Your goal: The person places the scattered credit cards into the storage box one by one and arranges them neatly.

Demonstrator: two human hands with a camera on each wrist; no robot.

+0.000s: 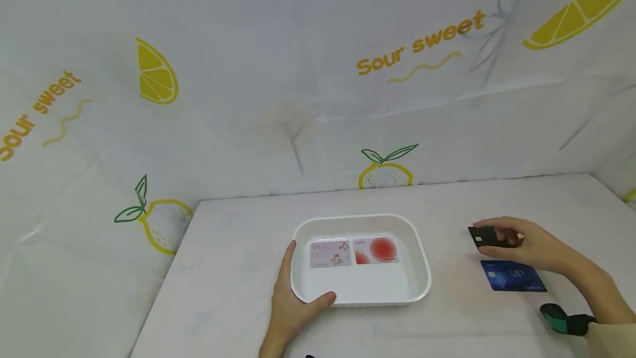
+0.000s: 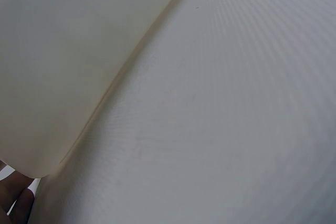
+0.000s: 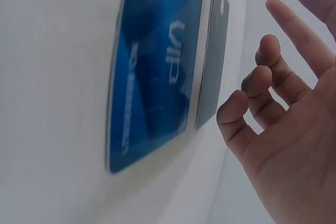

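A white rectangular tray (image 1: 417, 286) holds two cards lying side by side: a pink VIP card (image 1: 330, 254) and a card with red circles (image 1: 376, 251). My left hand (image 1: 293, 303) grips the tray's near left corner, fingers along the outer wall and thumb at the near rim. On the right, my right hand (image 1: 526, 242) hovers over a black card (image 3: 212, 56), fingers spread about it. The right wrist view shows the fingertips (image 3: 257, 81) apart from that card. A blue VIP card (image 1: 514, 276) lies just nearer to me.
All this stands on a white-covered table (image 1: 228, 269). Behind it rises a white cloth (image 1: 238, 98) printed with lemons and lettering. A dark and green strap (image 1: 563, 322) is at my right wrist.
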